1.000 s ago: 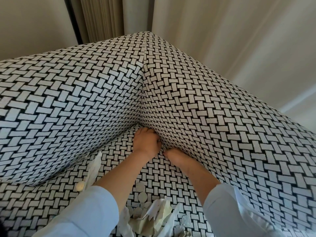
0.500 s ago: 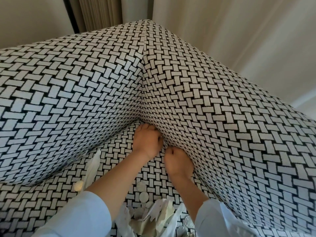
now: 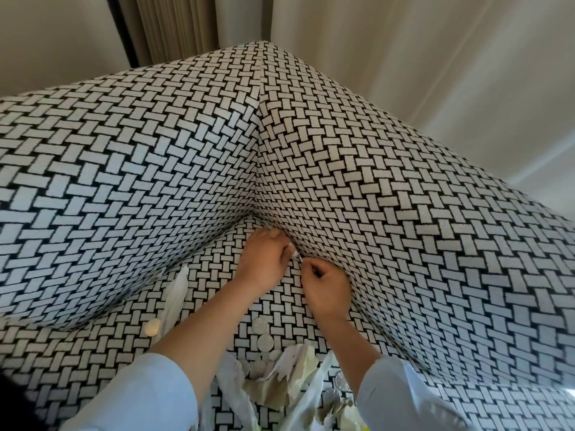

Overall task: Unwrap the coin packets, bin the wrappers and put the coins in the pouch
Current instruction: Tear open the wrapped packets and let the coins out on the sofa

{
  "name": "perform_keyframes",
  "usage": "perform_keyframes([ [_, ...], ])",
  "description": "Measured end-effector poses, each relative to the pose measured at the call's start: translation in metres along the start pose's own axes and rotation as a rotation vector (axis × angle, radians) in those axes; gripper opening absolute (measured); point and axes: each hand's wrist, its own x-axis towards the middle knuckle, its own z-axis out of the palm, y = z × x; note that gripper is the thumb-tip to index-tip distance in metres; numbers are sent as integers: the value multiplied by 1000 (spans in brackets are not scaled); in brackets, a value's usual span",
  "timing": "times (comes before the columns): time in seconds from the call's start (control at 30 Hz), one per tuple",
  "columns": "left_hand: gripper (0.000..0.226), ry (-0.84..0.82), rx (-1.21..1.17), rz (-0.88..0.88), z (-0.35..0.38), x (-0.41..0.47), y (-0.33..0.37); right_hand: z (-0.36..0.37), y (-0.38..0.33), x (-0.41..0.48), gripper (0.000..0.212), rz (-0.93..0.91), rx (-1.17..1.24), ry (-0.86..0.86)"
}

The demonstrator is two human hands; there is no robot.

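In the sofa (image 3: 155, 169) corner, where seat meets the right-side cushion: left hand (image 3: 264, 262) palm down, fingertips tucked into the crease and out of sight, grip impossible to judge. Just beside it, right hand (image 3: 326, 290) curled shut, thumb and forefinger pinched on something tiny and pale, too small to identify. On the seat behind the wrists: loose coins (image 3: 264, 334), one more (image 3: 153, 327) off to the left against a white wrapper strip (image 3: 175, 293). At the bottom edge, between pale blue sleeves (image 3: 146, 396): torn wrappers (image 3: 280, 377) heaped over further coins, partly cut off by the frame. No pouch or bin visible.
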Motion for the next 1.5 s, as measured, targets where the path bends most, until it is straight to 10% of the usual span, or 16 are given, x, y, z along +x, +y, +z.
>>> perform_keyframes([
  [0.93,24,-162,-470,-301,-60,-83,28,-44,-23,-68,22,-189,186,-295],
  [1.3,19,-360,-233,-294,-76,-94,27,-51,-30,-78,20,-145,38,-773],
  [1.5,14,-443,-153,-292,-81,-91,21,-60,-29,-59,12,-147,-22,-449],
])
